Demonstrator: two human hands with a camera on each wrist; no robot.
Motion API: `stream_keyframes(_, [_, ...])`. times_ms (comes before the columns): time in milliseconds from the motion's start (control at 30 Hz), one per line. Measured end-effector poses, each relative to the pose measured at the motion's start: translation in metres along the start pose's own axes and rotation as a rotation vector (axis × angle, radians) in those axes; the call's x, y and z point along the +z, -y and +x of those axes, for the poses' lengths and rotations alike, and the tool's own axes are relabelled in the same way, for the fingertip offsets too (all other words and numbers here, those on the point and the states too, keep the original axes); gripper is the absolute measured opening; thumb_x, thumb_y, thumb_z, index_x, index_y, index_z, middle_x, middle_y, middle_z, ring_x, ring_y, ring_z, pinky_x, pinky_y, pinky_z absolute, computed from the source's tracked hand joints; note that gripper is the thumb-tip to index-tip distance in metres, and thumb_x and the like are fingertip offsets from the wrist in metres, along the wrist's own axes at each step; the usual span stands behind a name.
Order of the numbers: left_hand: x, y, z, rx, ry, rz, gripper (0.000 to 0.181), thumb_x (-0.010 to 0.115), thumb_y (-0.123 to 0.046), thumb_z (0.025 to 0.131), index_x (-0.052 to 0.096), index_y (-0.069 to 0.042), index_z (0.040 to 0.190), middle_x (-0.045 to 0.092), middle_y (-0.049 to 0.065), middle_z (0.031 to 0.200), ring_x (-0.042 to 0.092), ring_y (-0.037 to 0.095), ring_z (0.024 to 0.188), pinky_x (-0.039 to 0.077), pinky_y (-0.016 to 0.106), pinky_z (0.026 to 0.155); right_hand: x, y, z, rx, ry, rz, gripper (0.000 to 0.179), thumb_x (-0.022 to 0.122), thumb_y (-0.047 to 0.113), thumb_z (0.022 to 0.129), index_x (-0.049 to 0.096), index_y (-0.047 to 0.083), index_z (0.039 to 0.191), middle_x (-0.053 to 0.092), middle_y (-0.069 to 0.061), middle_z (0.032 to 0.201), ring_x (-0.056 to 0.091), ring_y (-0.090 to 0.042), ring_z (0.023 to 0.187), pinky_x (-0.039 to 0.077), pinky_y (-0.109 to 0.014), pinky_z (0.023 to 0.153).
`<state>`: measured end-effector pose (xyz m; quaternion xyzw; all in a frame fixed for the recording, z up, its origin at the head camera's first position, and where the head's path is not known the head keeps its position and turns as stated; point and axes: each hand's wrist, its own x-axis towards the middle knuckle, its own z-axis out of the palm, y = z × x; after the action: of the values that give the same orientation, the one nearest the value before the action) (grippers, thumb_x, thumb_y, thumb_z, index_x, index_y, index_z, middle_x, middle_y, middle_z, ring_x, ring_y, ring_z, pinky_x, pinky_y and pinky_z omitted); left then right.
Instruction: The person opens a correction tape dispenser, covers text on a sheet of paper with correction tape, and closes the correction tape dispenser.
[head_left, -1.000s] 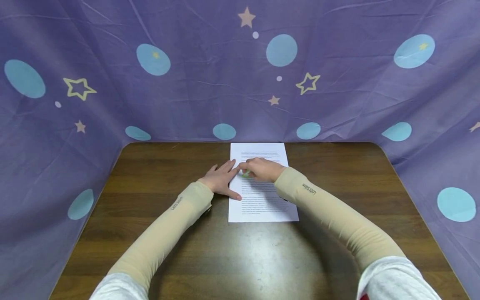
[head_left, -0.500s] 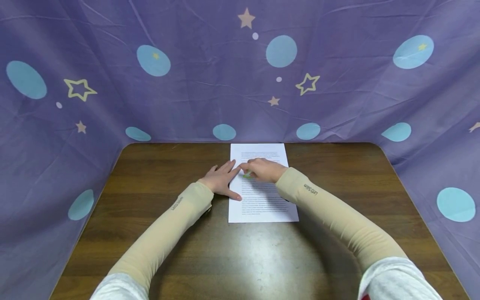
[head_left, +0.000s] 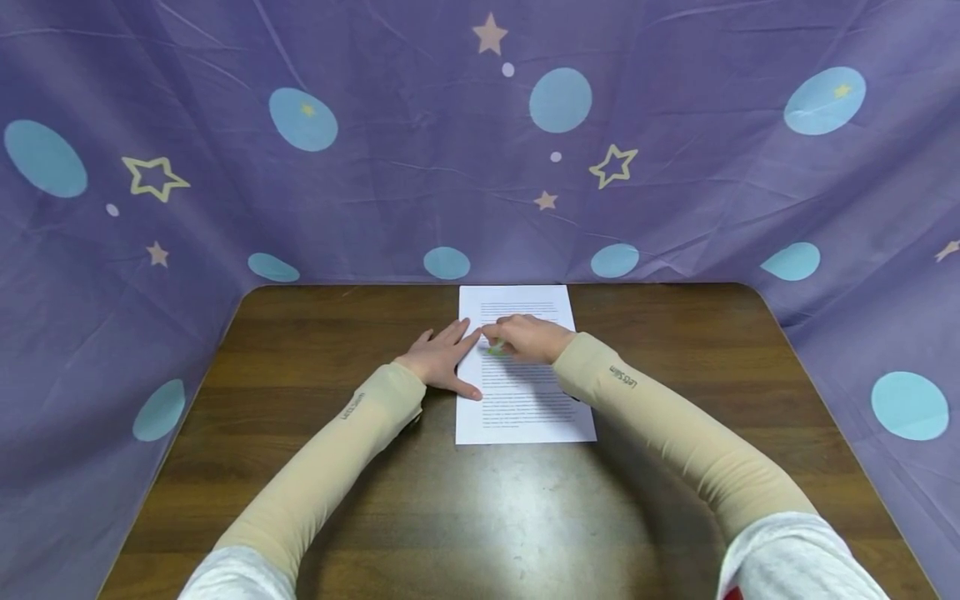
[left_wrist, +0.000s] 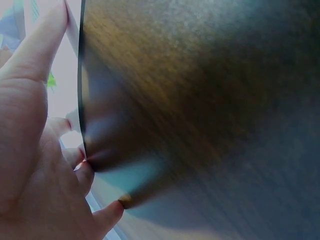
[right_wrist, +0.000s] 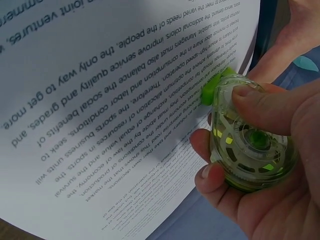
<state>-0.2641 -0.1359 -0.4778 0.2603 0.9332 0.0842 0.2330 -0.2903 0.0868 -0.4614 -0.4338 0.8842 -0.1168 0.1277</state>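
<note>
A printed sheet of paper (head_left: 528, 408) lies on the wooden table near its far edge. Spread over the sheet's left margin, my left hand (head_left: 438, 362) rests with straight fingers, partly on the paper and partly on the wood. My right hand (head_left: 528, 339) holds a correction tape (right_wrist: 255, 135) with a clear round body and a bright green tip. In the right wrist view the thumb lies on the case and curled fingers support it from the other side. The green tip meets the printed lines near the left margin. From the head view, my fingers hide most of the correction tape.
The brown wooden table (head_left: 480, 517) stretches around the sheet on both sides and in front. A purple curtain (head_left: 390, 167) with stars and blue ovals hangs behind the table and along its sides.
My right hand has shifted very slightly to the right along the text with the correction tape. My left hand and the sheet stay in place.
</note>
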Motion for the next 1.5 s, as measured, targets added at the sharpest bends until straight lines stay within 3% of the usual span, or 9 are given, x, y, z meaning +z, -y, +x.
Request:
stream_keyframes(167, [-0.0005, 0.0003, 0.001, -0.008, 0.011, 0.004, 0.121, 0.076, -0.068, 0.084, 0.009, -0.015, 0.169, -0.003, 0.013, 0.175, -0.002, 0.027, 0.162, 0.007, 0.062, 0.126, 0.0003, -0.0016, -0.001, -0.01, -0.003, -0.014, 0.026, 0.065, -0.009, 0.096, 0.064, 0.006, 0.118, 0.072, -0.011, 0.112, 0.07, -0.025, 0.103, 0.057, -0.038, 0.092])
stream_keyframes(467, [-0.001, -0.001, 0.0, -0.002, 0.003, 0.007, 0.119, 0.076, -0.067, 0.085, 0.011, -0.013, 0.169, -0.001, 0.015, 0.175, 0.001, 0.03, 0.162, 0.008, 0.063, 0.125, 0.0005, -0.0044, -0.0045, -0.02, -0.014, -0.014, 0.024, 0.065, -0.01, 0.094, 0.063, 0.007, 0.111, 0.071, -0.01, 0.105, 0.07, -0.024, 0.096, 0.057, -0.037, 0.088])
stream_keyframes(1500, [-0.001, -0.002, -0.0003, -0.005, 0.006, 0.013, 0.118, 0.076, -0.066, 0.085, 0.011, -0.013, 0.169, -0.001, 0.015, 0.175, 0.0, 0.029, 0.162, 0.008, 0.062, 0.126, -0.0006, -0.0074, -0.0097, -0.016, -0.018, -0.027, 0.024, 0.062, -0.011, 0.096, 0.063, 0.006, 0.112, 0.072, -0.012, 0.107, 0.071, -0.026, 0.096, 0.058, -0.04, 0.088])
